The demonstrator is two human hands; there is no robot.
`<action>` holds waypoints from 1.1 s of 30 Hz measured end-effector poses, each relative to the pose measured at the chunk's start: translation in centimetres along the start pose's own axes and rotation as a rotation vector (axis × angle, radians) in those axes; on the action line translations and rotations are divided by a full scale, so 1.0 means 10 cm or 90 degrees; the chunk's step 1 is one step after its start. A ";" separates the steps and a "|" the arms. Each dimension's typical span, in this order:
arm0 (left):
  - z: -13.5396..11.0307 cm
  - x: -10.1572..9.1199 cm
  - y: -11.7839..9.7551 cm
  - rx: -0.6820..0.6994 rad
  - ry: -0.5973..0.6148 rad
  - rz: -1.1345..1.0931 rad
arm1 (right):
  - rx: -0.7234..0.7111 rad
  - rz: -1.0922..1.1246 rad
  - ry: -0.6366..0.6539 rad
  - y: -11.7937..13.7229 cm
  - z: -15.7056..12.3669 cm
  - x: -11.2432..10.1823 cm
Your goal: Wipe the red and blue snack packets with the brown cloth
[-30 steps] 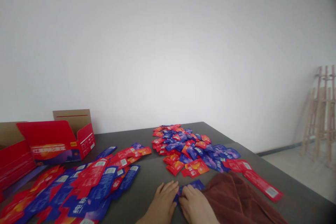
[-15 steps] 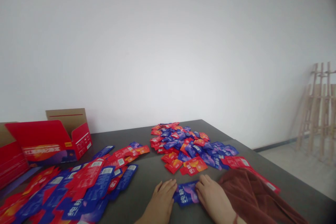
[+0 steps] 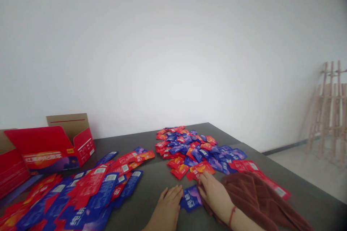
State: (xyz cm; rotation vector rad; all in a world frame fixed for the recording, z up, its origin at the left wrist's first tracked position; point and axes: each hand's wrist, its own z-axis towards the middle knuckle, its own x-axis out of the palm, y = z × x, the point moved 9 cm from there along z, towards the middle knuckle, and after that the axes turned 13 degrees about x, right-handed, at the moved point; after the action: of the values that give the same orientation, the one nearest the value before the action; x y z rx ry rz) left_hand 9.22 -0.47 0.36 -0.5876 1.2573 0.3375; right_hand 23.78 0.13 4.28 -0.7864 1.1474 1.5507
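A blue pouch (image 3: 191,198) with white characters and a purple print lies flat on the dark table between my hands. At its left edge rests my left hand (image 3: 168,204), fingers flat and pointing forward, the fingertips touching the pouch. My right hand (image 3: 214,193) bends over the pouch's right end, its fingers closed on a brown cloth (image 3: 252,198). Part of the cloth shows beneath the palm; the rest spreads to the right under the forearm. Just beyond the right fingertips lies a red pouch (image 3: 200,169).
A heap of red and blue pouches (image 3: 187,148) covers the table's far part. Another pile (image 3: 89,187) spreads at the left, before an open red carton (image 3: 48,148). Red pouches (image 3: 246,166) lie behind the cloth. Wooden stands (image 3: 330,112) are at the far right.
My right hand has moved a little left and forward across the pouch, and the brown cloth has come along beneath it. My left hand stays nearly in place.
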 end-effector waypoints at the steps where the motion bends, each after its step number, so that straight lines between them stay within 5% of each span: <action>1: 0.00 0.01 0.00 -0.003 0.004 0.000 | -0.009 -0.007 -0.009 -0.03 -0.05 -0.01; 6: 0.00 0.02 0.02 0.013 -0.023 0.001 | -0.130 -0.033 -0.009 0.30 -0.31 0.14; 10: 0.00 0.03 0.03 0.022 -0.033 -0.003 | -0.117 -0.050 0.034 0.55 -0.14 0.24; 15: -0.01 0.01 0.01 0.003 -0.014 -0.007 | -0.013 -0.066 0.044 0.27 0.21 0.13; 20: -0.01 0.01 0.01 0.006 -0.026 -0.014 | -0.025 -0.066 -0.026 -0.02 0.02 0.07; 24: 0.01 0.03 0.02 -0.002 -0.012 -0.016 | -0.103 -0.105 -0.057 0.22 -0.20 0.17; 29: 0.01 0.02 0.00 -0.011 0.001 -0.017 | -0.149 -0.106 -0.017 0.66 -0.16 0.31; 33: 0.01 0.01 0.00 -0.012 0.010 -0.004 | -0.093 -0.042 0.028 0.52 -0.03 0.23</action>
State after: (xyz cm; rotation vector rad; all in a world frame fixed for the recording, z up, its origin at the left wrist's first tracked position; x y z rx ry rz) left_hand 9.29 -0.45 0.30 -0.6118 1.2681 0.3401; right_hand 18.12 0.44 3.59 -0.9505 1.0380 1.5814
